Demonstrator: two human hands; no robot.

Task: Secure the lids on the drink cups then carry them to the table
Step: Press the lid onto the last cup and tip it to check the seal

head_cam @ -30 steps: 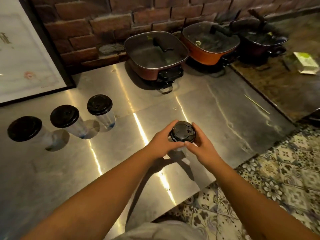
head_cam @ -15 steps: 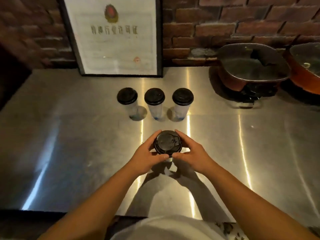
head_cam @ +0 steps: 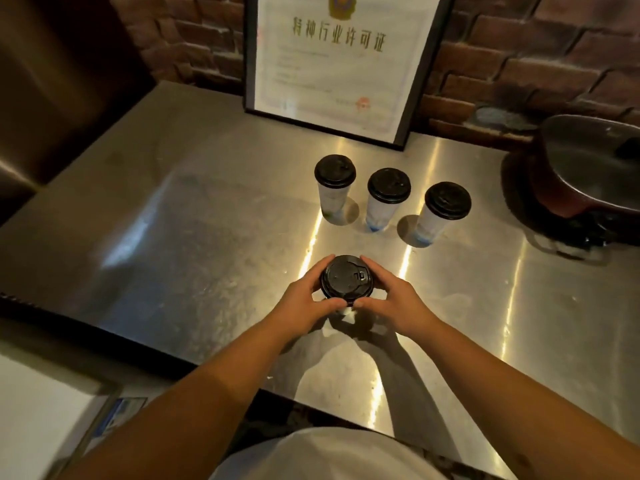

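A drink cup with a black lid (head_cam: 346, 280) stands on the steel counter (head_cam: 194, 244) in front of me. My left hand (head_cam: 304, 299) and my right hand (head_cam: 391, 296) wrap the lid's rim from both sides, thumbs at its near edge. The cup's body is mostly hidden under the lid and my fingers. Behind it, three more clear cups with black lids stand in a row: the left cup (head_cam: 334, 188), the middle cup (head_cam: 386, 199) and the right cup (head_cam: 441, 209).
A framed certificate (head_cam: 339, 60) leans on the brick wall behind the cups. A red electric pot (head_cam: 585, 171) sits at the right. A dark cabinet (head_cam: 52, 81) rises at the left. The counter's front edge runs below my forearms.
My view has swung left, so the pots slid off to the right and the certificate came to the centre. Both hands stay on the same lidded cup.
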